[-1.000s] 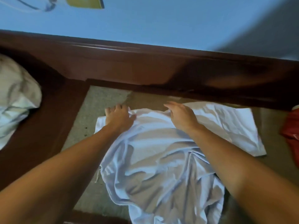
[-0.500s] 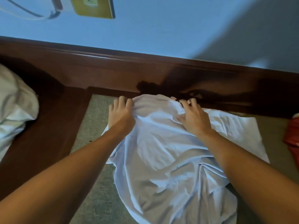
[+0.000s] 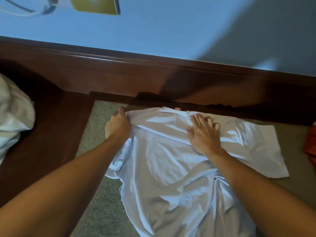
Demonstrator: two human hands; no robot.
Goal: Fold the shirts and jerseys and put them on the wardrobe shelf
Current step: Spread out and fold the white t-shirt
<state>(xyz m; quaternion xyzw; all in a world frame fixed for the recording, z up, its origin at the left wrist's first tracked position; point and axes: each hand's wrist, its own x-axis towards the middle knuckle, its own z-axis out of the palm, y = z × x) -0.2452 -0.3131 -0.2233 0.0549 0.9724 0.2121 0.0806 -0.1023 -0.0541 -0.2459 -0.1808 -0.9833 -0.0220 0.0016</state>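
A white shirt [image 3: 171, 168] lies spread and wrinkled on a grey-green mat [image 3: 99, 147], collar end toward the dark wooden board at the far side. One short sleeve stretches out flat to the right. My left hand [image 3: 118, 125] grips the shirt's far left shoulder edge, fingers curled round the cloth. My right hand [image 3: 203, 134] lies flat on the shirt just below the collar, fingers spread and pressing the fabric down.
A dark wooden frame [image 3: 153, 79] runs along the blue wall [image 3: 171, 28]. A crumpled white cloth [image 3: 12, 117] sits at the far left on the wood. A red garment [image 3: 311, 147] shows at the right edge. A wall socket plate [image 3: 95, 5] is at the top.
The bunched top of the shirt has been pulled out and laid flatter toward the wooden board. My right hand went from gripping the cloth to pressing flat on it.
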